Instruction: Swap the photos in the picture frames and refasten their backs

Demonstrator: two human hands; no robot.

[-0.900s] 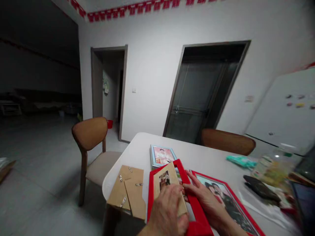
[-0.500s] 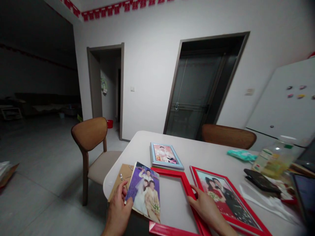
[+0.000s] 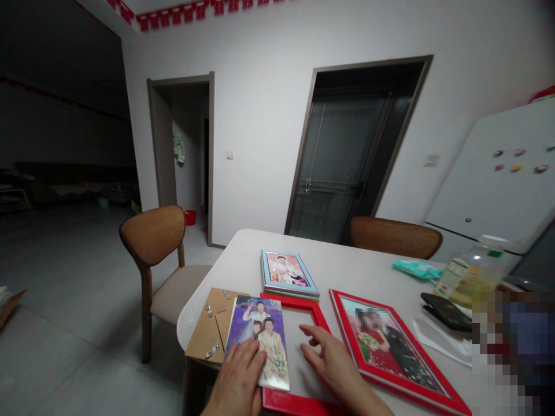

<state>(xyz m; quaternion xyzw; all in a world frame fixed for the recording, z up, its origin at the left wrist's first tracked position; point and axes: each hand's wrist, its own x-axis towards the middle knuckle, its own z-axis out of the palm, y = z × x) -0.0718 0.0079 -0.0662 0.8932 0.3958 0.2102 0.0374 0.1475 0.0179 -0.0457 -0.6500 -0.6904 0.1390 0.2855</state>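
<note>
My left hand (image 3: 241, 370) lies with its fingers flat on a printed wedding photo (image 3: 275, 344) with a purple background. The photo rests partly over a red picture frame (image 3: 299, 401) and partly over a brown backing board (image 3: 202, 326) with metal clips. Over the inside of that red frame is my right hand (image 3: 332, 364), fingers apart and bent, holding nothing. Its fingertips are a little to the right of the photo's edge. A second red frame (image 3: 344, 335), with a couple's picture in it, lies to the right. Behind the first frame is a light-blue framed picture (image 3: 286, 271).
All this lies on a white table (image 3: 247, 245). On its right side are a teal packet (image 3: 417, 269), a black wallet-like item (image 3: 446, 312) and a glass jar (image 3: 474, 268). Wooden chairs stand at the left (image 3: 154, 237) and far side (image 3: 394, 237).
The photo has been lowered from my left hand's pinch and now lies flat, with that hand on top. My right hand has let go of the red frame's side and moved left over its middle.
</note>
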